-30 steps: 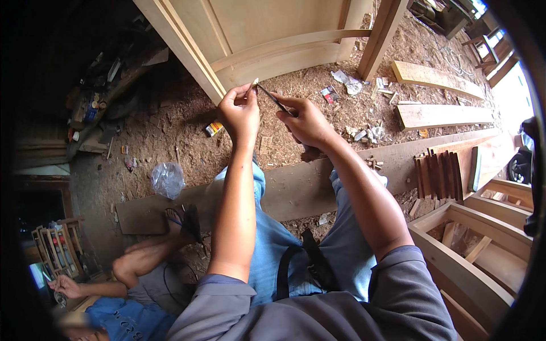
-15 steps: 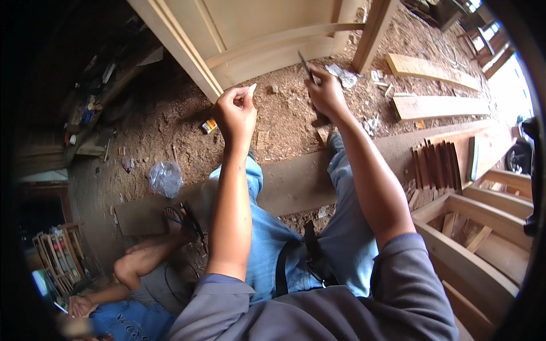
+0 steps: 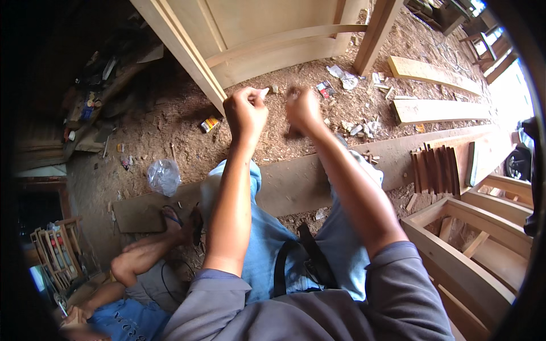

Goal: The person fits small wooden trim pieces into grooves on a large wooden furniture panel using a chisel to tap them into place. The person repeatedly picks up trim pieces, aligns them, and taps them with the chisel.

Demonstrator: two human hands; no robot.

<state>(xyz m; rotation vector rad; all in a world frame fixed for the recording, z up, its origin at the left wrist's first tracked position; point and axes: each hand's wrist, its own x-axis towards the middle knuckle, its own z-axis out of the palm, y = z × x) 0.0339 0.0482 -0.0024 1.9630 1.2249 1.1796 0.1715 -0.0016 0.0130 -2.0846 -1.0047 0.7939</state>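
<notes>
My left hand (image 3: 245, 112) is closed, with thumb and fingertips pinching a small pale, pointed piece (image 3: 264, 92) that looks like a wood sliver. Close beside it, my right hand (image 3: 304, 111) is closed and smeared by motion. A dark handle end (image 3: 293, 133) sticks out under the right fist; it belongs to a knife, whose blade is too blurred to make out now. Both hands are held out over the wood-chip-strewn ground, just short of a wooden panel frame (image 3: 273, 71).
A long plank (image 3: 296, 184) crosses under my legs. At right lie pale boards (image 3: 441, 110), dark slats (image 3: 437, 167) and a wooden frame (image 3: 455, 256). A plastic bag (image 3: 164, 177) and a small yellow box (image 3: 210, 124) lie at left. Another person (image 3: 128, 312) sits at lower left.
My right hand has swung left and slightly down, close to the left hand, taking the knife with it. My left hand has shifted a little right, still pinching the pale piece.
</notes>
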